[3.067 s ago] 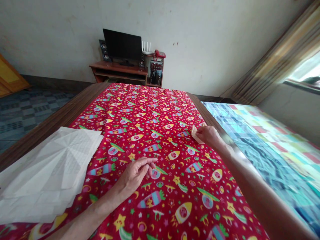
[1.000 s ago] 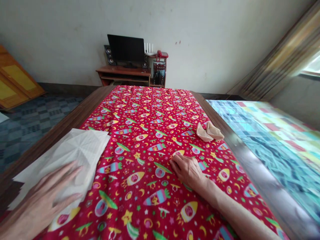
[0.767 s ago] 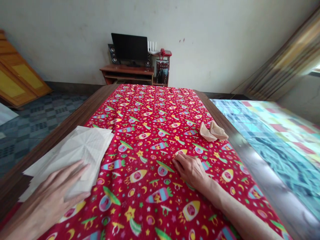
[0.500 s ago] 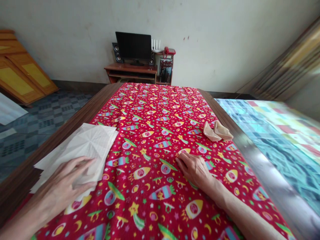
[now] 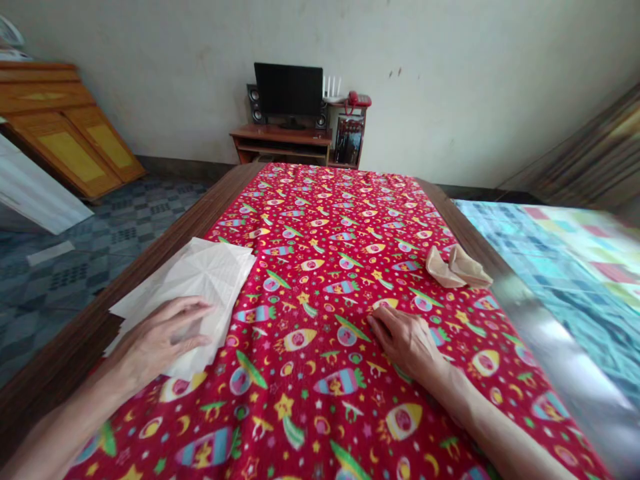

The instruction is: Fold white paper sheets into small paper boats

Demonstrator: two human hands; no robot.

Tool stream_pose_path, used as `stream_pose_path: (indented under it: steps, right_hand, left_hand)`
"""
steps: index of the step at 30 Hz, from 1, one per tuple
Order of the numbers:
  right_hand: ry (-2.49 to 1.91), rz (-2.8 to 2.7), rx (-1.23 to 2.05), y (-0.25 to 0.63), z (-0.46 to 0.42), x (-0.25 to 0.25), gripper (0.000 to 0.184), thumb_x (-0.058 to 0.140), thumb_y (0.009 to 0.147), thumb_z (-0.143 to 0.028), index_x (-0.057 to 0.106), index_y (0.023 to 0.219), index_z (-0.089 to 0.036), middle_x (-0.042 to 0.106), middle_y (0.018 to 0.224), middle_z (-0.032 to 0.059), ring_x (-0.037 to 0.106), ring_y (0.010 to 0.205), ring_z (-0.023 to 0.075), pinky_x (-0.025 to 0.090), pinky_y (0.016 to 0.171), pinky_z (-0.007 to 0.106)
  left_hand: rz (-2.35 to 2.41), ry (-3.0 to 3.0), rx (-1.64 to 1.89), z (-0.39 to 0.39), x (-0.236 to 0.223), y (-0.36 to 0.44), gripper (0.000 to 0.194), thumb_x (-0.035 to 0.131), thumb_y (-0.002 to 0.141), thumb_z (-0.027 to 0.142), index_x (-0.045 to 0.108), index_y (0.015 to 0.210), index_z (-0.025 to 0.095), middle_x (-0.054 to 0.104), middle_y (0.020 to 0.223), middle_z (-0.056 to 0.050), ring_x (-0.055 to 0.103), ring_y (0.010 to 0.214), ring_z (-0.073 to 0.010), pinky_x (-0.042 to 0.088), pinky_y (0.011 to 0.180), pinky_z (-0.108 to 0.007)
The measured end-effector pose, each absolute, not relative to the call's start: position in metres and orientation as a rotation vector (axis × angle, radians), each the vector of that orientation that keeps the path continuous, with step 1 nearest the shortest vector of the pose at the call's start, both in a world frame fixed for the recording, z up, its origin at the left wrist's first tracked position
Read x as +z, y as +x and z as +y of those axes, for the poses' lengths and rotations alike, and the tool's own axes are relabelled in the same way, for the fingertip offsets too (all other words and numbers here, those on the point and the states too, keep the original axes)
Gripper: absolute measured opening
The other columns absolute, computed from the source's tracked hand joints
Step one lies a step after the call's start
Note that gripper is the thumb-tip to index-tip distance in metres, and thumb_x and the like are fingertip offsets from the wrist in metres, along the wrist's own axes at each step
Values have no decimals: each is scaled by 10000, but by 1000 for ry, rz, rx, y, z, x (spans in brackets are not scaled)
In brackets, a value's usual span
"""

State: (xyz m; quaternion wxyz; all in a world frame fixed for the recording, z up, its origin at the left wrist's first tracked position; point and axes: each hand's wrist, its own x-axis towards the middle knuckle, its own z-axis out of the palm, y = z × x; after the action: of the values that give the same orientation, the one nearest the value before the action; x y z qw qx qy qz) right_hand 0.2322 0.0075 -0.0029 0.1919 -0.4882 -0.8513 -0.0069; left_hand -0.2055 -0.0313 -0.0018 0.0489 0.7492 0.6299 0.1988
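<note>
My left hand [image 5: 163, 337] hovers over or rests on a stack of thin white paper sheets [image 5: 210, 260], its thumb and fingers apart and nothing between them. Creases fan out from one point on the top sheet, and the sheets' edges are not lined up. On the red cloth [image 5: 300, 347] lies my right hand [image 5: 405, 333], knuckles up, with its fingers curled together and nothing showing in them. Beyond that hand, to the right, sits a folded beige paper shape [image 5: 457, 268] with raised, pointed parts.
The red cloth covers most of a dark wooden table [image 5: 165, 243]. A bed with a blue patterned cover [image 5: 540, 267] stands to the right. Against the far wall are a monitor [image 5: 289, 90], a small desk [image 5: 280, 137] and a red telephone [image 5: 359, 100]. A wooden cabinet [image 5: 75, 133] stands at left.
The view has turned slightly left, so everything sits farther right in the picture. Both hands keep nearly the same pose and place; the papers and the folded shape have not moved on the table.
</note>
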Motion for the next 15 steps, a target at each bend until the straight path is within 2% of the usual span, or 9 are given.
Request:
stream_pose_path:
  steps: [3, 6, 12, 15]
  right_hand:
    - [-1369, -2387, -13, 232, 8, -3, 272, 403, 959, -288, 544, 754, -178, 575, 650, 2, 513, 526, 105, 262, 523, 236]
    - [-1371, -2382, -13, 232, 8, -3, 265, 405, 959, -287, 549, 765, -177, 581, 660, 5, 521, 531, 106, 267, 522, 235]
    - [-1364, -2389, -6, 232, 8, -2, 270, 397, 961, -288, 532, 753, -180, 585, 666, 7, 519, 531, 103, 267, 520, 232]
    - [-1362, -2383, -12, 232, 8, -2, 269, 403, 959, -289, 532, 750, -180, 579, 658, 3, 506, 522, 98, 263, 517, 230]
  left_hand:
    - [1821, 2227, 548, -29, -5, -210, 589, 508, 779, 682, 622, 1166, 253, 565, 1205, -42, 562, 1096, -197, 429, 953, -267]
    - [1832, 2189, 538, -26, -4, -210, 605, 530, 774, 670, 617, 1171, 222, 553, 1195, -54, 568, 1067, -194, 437, 937, -273]
    - [1841, 2128, 582, -27, 2, -206, 609, 471, 802, 683, 639, 1120, 190, 564, 1192, -74, 581, 1037, -187, 495, 699, -197]
    - [1829, 2149, 550, -27, 3, -206, 582, 489, 817, 647, 633, 1133, 180, 566, 1194, -77, 583, 1059, -187, 495, 784, -216]
